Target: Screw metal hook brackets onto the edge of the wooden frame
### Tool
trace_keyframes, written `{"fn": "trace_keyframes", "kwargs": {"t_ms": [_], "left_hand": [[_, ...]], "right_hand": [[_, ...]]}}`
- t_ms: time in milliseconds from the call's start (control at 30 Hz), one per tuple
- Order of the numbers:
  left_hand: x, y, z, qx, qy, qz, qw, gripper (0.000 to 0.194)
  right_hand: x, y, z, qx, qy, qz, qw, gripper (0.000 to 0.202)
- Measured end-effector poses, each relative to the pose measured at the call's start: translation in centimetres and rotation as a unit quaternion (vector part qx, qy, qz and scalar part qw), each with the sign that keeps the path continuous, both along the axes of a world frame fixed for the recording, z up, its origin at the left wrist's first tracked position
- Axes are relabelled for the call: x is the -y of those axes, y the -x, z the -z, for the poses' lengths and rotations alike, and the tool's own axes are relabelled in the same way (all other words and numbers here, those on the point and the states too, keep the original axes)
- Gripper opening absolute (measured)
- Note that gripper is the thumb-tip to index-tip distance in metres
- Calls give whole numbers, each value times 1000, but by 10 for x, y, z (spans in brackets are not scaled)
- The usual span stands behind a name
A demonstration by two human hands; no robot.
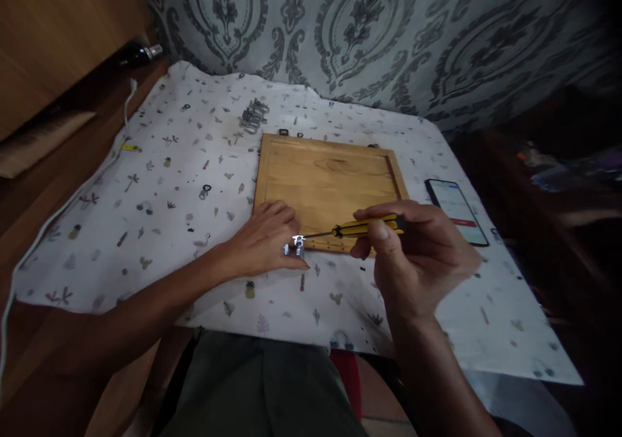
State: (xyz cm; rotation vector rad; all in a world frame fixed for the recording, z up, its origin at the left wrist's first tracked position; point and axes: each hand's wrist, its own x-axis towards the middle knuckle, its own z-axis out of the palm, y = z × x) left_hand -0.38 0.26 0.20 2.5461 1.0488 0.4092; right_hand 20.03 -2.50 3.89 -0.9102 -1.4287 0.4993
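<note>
A shallow wooden tray or panel with a raised rim (335, 143) lies on the table. At its near left corner my left hand (267, 236) presses a small shiny metal fitting (294, 248) against the near edge, thumb below and fingers over the wood. My right hand (418, 249) is closed round the yellow and black handle of a screwdriver (367, 227). The screwdriver's thin shaft points left, and its tip meets the metal fitting. Several small dark marks run along the near edge of the wood. My left fingertips are partly hidden.
A white patterned cloth (194, 145) covers the table. Beyond the panel lies a cluster of grey metal pieces (254, 116). A phone with a lit screen (457, 212) rests at the right. A white cable (72, 197) runs down the left side, and a patterned wall (301, 29) stands behind.
</note>
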Motion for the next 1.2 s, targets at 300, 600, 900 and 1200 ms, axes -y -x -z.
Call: {"fn": "trace_keyframes", "kwargs": {"t_ms": [300, 600, 900, 1200], "left_hand": [[0, -1, -1, -17, 10, -6, 1000, 50], [0, 0, 0, -12, 6, -1, 1000, 49], [0, 0, -2, -9, 9, -3, 1000, 48], [-1, 0, 1, -9, -5, -1, 1000, 50]], "right_hand": [[-1, 2, 6, 16, 24, -12, 1000, 17], [-2, 1, 7, 26, 31, -15, 999, 14], [-2, -5, 1, 64, 62, -89, 992, 21], [-8, -10, -1, 110, 38, -85, 989, 13]]}}
